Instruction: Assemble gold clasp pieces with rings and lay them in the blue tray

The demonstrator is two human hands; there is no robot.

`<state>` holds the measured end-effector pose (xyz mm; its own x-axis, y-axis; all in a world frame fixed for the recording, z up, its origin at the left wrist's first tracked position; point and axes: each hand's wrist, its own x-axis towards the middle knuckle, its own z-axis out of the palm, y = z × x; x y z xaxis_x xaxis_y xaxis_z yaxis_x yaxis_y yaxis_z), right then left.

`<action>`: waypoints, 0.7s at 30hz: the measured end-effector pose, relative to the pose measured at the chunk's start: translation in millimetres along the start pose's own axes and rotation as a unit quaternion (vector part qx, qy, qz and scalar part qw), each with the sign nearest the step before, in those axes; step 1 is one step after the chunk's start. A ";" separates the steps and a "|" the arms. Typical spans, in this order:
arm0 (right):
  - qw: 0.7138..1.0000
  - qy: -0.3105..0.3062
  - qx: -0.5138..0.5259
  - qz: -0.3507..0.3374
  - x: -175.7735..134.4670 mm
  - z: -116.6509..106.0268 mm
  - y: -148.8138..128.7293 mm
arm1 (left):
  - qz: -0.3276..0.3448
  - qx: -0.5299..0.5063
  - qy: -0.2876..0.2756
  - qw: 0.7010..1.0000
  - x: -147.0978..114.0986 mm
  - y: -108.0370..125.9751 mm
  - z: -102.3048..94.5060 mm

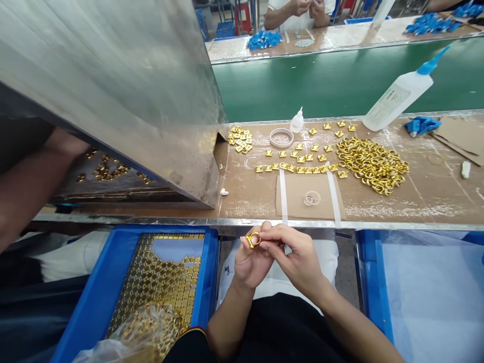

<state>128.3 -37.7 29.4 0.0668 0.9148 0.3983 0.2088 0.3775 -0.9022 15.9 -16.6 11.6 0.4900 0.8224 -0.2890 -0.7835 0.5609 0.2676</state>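
Note:
A gold-coloured ring (253, 241) is held up just in front of the table's edge. My left hand (251, 267) is closed, pinching it by its flat top between thumb and finger. From the other side, the closed fingertips of my right hand (297, 252) grip the band or something at it; small details there are hidden. Beyond my hands lies a cardboard piece (308, 209) with white tape strips and a small clear loop (312, 197). Separate gold rings (300, 170) stand in rows behind it, beside a big pile of gold rings (372, 164).
A metal housing (151, 91) blocks the left, with another person's arm (34, 171) behind it. Blue trays (212, 252) flank me, the left one full of gold rings. A tape roll (282, 137), small bottle (297, 122) and large tilted bottle (397, 101) stand farther back.

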 end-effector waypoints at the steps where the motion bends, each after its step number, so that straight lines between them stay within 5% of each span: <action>1: 1.000 0.004 -0.004 -0.007 -0.8 0.6 0.2 | 0.000 0.004 0.003 1.000 -0.1 -0.4 0.0; 11: 0.998 0.021 -0.027 -0.062 -7.8 7.4 -2.0 | -0.010 0.015 0.002 1.000 -5.6 -2.2 -2.4; 21: 0.999 0.020 -0.011 -0.045 -7.7 13.5 1.4 | 0.004 0.005 0.021 1.000 -8.8 0.0 -9.7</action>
<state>114.9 -42.3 22.9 0.0861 0.8701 0.4852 0.2368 0.4552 -0.8583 7.8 -24.8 5.2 0.4676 0.8217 -0.3259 -0.7825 0.5563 0.2796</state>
